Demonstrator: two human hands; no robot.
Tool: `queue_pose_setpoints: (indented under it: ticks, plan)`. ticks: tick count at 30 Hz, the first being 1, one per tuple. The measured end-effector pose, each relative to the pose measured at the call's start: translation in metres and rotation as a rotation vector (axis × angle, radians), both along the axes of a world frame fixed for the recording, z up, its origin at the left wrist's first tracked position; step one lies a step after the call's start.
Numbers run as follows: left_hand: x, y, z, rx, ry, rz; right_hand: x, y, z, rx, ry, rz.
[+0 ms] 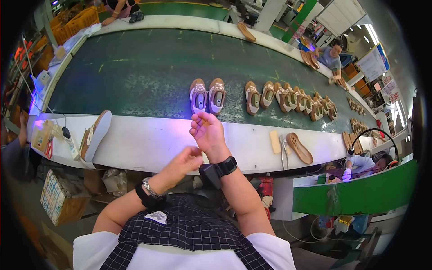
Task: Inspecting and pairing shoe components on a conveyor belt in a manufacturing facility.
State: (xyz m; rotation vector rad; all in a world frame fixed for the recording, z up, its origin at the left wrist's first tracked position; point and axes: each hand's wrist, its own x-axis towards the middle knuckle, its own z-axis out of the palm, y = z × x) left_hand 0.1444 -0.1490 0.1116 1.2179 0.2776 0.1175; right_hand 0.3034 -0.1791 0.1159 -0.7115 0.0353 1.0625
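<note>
My right hand (209, 132) is raised over the white ledge, palm side up, its fingers curled in. Anything pinched in its fingertips is too small to make out. Below it and to the left, my left hand (182, 163) has its fingers pressed together close to my right wrist; what they hold, if anything, is hidden. Just beyond my right hand, a pair of brown and white sneakers (198, 95) stands on the green conveyor belt (148, 72), toes pointing away. A black band with a boxy black device (210, 174) is on my right wrist.
On the ledge (144, 139), a white-soled shoe (96, 135) and red-handled scissors (48, 147) lie left; pincers (284, 150), a pale block (275, 142) and a brown sole (299, 148) lie right. More sneakers (288, 98) line the belt. Another person (332, 58) works across it.
</note>
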Motion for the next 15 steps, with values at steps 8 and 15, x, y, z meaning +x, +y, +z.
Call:
queue_pose_setpoints:
  ticks: [8,15]
  plan:
    - [0.009,-0.008,-0.004,-0.293,-0.006,-0.124,-0.012,0.015,-0.010,-0.175,-0.257,-0.168]
    - [0.008,-0.002,-0.010,-0.590,0.248,-0.296,-0.008,-0.005,-0.023,-0.394,-1.287,-0.493]
